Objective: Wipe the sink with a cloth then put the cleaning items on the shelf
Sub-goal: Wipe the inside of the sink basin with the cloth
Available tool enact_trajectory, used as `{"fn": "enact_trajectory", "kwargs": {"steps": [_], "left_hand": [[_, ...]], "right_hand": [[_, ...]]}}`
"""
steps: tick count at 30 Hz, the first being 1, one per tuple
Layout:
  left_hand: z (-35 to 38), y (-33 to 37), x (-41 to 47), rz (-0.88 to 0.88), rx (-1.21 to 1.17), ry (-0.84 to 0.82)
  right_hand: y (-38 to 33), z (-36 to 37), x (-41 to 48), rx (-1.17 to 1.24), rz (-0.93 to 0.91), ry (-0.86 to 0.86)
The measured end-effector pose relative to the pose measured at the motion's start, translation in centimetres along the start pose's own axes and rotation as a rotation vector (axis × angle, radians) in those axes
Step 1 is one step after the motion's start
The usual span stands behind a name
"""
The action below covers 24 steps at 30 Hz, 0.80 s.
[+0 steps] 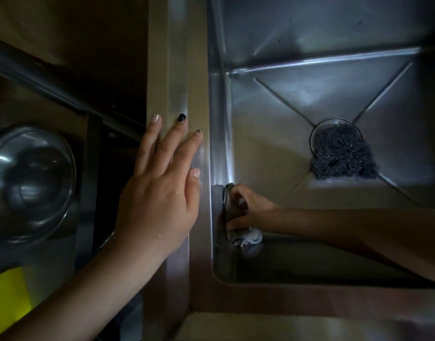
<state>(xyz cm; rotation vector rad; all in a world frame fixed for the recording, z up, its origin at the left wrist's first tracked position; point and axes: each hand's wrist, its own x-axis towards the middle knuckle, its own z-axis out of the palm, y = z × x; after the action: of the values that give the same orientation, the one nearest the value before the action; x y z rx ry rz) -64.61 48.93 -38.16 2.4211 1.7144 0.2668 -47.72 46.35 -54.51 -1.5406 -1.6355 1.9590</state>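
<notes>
The stainless-steel sink (pixel 310 89) fills the right and far part of the view; its floor is creased with diagonal folds that run to the drain (pixel 334 122); its broad flat rim runs along the left and near sides. The left hand (pixel 159 198) lies palm down on the left rim, fingers straight and slightly spread, pointing to the far side; the thumb lies along the rim's inner edge; a few water drops show on the back of the hand; it holds nothing. The right hand (pixel 248 207) reaches in from the right, down inside the basin near its near-left corner; its fingers are curled round a grey cloth (pixel 246 238) and press it against the left inner wall; a bunched end of the cloth hangs out below the hand, close to the sink floor. A dark steel-wool scourer (pixel 344 153) lies on the sink floor, partly over the drain, well apart from the cloth and to its far right. Left of the sink, lower down and in shadow, sits a metal bowl (pixel 31 183); a yellow object (pixel 9 296) shows at the near-left edge, too dim to identify.
</notes>
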Motion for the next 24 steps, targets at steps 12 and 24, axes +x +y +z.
{"fn": "enact_trajectory", "kwargs": {"steps": [12,24], "left_hand": [[-0.1,0.1,-0.1,-0.014,-0.056,0.016],[-0.9,-0.8,0.5,-0.082,-0.417,-0.016]], "right_hand": [[-7.1,-0.6,-6.4,0.206,-0.050,0.019],[-11.1,0.5,-10.3,0.219,-0.045,0.363]]}}
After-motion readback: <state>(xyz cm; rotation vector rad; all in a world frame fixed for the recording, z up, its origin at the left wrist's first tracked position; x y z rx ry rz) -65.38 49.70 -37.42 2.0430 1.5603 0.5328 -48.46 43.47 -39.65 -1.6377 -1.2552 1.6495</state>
